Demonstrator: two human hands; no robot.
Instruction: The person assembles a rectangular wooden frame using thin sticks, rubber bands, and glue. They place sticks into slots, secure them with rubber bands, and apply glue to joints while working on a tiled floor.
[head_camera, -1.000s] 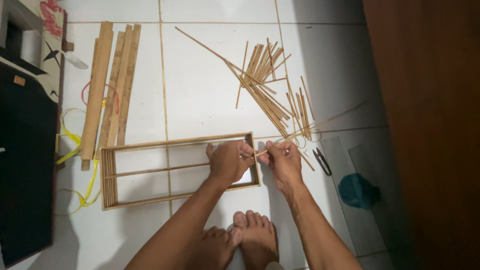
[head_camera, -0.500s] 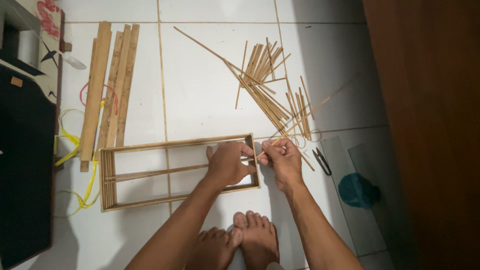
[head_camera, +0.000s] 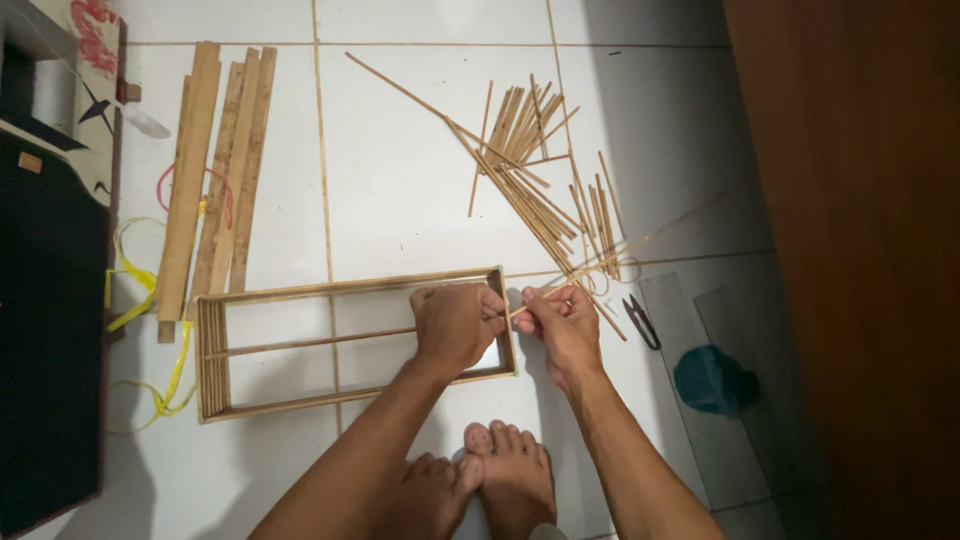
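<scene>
A rectangular bamboo frame (head_camera: 300, 292) lies flat on the white tiled floor, with a thin crossbar running along its middle. My left hand (head_camera: 455, 325) rests fisted on the frame's right end, gripping it there. My right hand (head_camera: 562, 322) is just right of that end, pinching a thin bamboo strip (head_camera: 640, 243) that runs up to the right. The two hands almost touch at the frame's right edge. My bare feet (head_camera: 480, 480) are below the frame.
Loose bamboo sticks (head_camera: 530, 170) lie scattered above the hands. Flat bamboo slats (head_camera: 215, 170) lie at upper left beside yellow cord (head_camera: 135, 290). Small black scissors (head_camera: 640, 320) and a teal object (head_camera: 710, 380) sit on the right. A wooden door (head_camera: 850, 250) fills the right side; dark furniture is at left.
Both hands stay at the frame's right end; the right hand has shifted slightly with the strip. The frame has not moved.
</scene>
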